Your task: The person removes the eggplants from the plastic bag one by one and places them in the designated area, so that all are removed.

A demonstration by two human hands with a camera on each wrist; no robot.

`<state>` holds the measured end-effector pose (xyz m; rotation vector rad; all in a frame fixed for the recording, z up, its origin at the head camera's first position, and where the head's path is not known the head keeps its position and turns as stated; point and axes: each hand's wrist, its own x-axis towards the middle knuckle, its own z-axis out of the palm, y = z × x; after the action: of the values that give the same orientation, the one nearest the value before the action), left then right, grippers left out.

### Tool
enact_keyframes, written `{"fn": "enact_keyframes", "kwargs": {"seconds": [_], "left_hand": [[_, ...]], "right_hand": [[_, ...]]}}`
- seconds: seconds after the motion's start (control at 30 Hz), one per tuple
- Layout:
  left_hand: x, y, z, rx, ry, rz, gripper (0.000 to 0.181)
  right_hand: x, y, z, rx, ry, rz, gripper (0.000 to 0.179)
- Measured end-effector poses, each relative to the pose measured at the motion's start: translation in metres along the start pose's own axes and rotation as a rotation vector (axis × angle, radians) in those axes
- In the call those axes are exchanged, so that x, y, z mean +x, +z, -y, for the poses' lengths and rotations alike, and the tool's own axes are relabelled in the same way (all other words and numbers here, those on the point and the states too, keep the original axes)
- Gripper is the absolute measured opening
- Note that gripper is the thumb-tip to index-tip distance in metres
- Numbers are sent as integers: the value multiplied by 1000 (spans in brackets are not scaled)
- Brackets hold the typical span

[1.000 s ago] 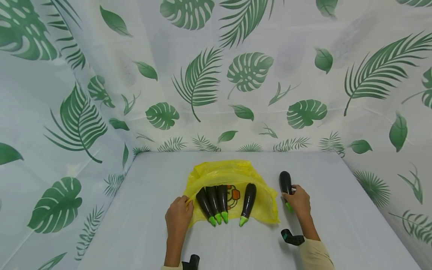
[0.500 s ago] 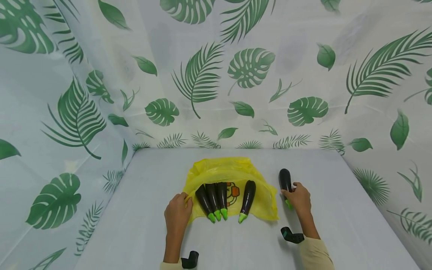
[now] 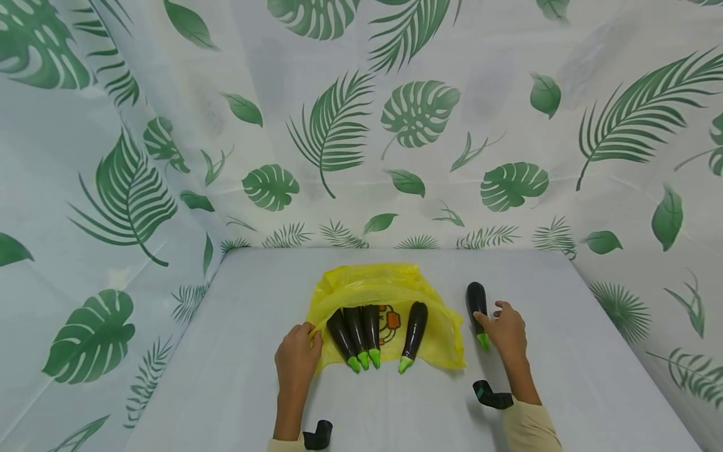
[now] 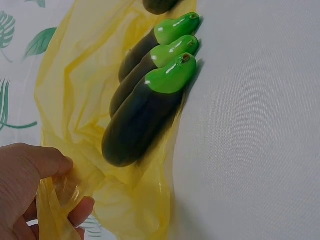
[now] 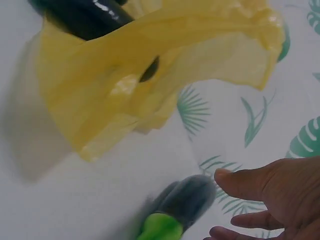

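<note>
Shifting rightward, the right hand (image 3: 510, 333) is loosening, fingers spread, beside one eggplant (image 3: 476, 298) (contact unclear); the left hand (image 3: 298, 350) is pinching the yellow bag (image 3: 367, 281), its mouth probably needing a steady hold.

We list two gaps: narrow, between yellow bag (image 3: 373, 280) and outer eggplant (image 3: 477, 302); inside, hemmed by three eggplants (image 3: 355, 329) and fourth eggplant (image 3: 416, 329).

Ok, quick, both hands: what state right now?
Left hand: closed, pinching the edge of the yellow bag.
Right hand: open, beside the lone eggplant, not gripping it.
</note>
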<state>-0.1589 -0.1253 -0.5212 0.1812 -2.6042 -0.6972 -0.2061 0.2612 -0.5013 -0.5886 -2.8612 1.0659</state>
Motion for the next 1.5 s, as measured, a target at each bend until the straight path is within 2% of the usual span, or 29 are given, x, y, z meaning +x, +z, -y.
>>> {"fn": "enact_keyframes", "kwargs": {"seconds": [0.17, 0.43, 0.67, 0.8, 0.93, 1.17, 1.3, 1.5], "left_hand": [[1, 0, -1, 0, -5, 4, 10], [1, -2, -2, 2, -13, 18, 11], [2, -1, -4, -8, -9, 26, 11], [2, -1, -5, -11, -2, 23, 11], [1, -1, -4, -14, 9, 5, 10], [2, -3, -5, -17, 8, 23, 12], [2, 0, -5, -22, 20, 17, 12], [1, 3, -5, -18, 25, 5, 11]], "right_hand": [[-4, -10, 9, 4, -71, -59, 67], [-13, -25, 28, 76, -192, -136, 56], [-20, -34, 46, 168, -369, -229, 46], [-25, -37, 58, 236, -472, -244, 43], [-32, -37, 73, 307, -565, -195, 39], [-58, -26, 106, 447, -716, -27, 31], [-72, -12, 118, 469, -803, 81, 28], [-84, 11, 122, 435, -903, 281, 29]]}}
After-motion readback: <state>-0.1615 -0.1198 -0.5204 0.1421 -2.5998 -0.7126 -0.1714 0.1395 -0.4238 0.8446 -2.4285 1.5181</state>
